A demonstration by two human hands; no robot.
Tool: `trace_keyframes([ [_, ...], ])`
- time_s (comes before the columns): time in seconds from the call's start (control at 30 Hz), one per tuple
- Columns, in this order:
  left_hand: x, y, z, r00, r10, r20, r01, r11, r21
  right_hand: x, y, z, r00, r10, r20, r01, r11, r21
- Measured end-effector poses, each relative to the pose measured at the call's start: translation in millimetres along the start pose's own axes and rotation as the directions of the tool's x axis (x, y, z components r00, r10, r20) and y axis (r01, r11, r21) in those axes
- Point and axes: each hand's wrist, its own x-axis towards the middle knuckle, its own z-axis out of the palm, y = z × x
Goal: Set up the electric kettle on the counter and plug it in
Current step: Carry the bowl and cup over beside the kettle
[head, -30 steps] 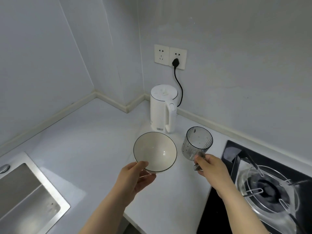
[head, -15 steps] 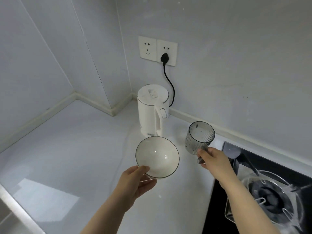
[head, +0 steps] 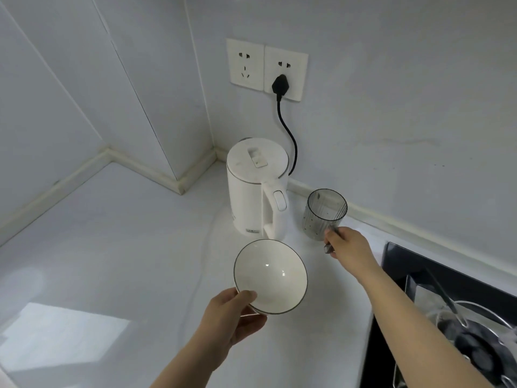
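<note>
As the head view is the only one, all notes come from it. Kettle (head: 257, 189), white, lid shut, stands upright on the counter (head: 112, 233) near the wall corner, handle toward the camera. Black plug (head: 279, 84) sits in the right-hand socket (head: 286, 72); the left socket (head: 245, 65) is free. Cord (head: 288, 133) runs down from the plug and passes behind the kettle; where it joins the base is hidden, so I cannot confirm it is the kettle's own lead, though that looks likely. Left hand (head: 229, 317) is closed on a white bowl (head: 270, 275), thumb over the near rim, fingers under; bowl is held above the counter, just in front of the kettle and apart from it. Right hand (head: 349, 245) pinches a smoky clear cup (head: 326, 212) at its near lower side; cup is tilted, mouth toward the camera, just right of the kettle; whether its base touches the counter I cannot tell. Hob (head: 447, 289) lies at far right. Judgement: kettle placement looks done, plugging in looks done. Left, at most: setting down bowl and cup, and a check of the switch, whose state is not legible.
</note>
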Motion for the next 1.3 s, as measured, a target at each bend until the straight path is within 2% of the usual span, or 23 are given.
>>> trace_keyframes([
  [0.47, 24, -5, 13, 0.999, -0.047, 0.018, 0.046, 0.998, 0.044, 53, 0, 14, 1.0, 0.016, 0.004, -0.016, 0.999, -0.04],
  [0.77, 36, -13, 20, 0.997, -0.037, 0.067, 0.032, 0.997, 0.077, 64, 15, 19, 0.999, 0.028, 0.023, -0.025, 0.995, -0.092],
  [1.3, 66, -31, 34, 0.997, -0.057, 0.057, 0.054, 0.997, 0.052, 71, 20, 21, 1.0, 0.023, 0.02, -0.02, 0.99, -0.138],
])
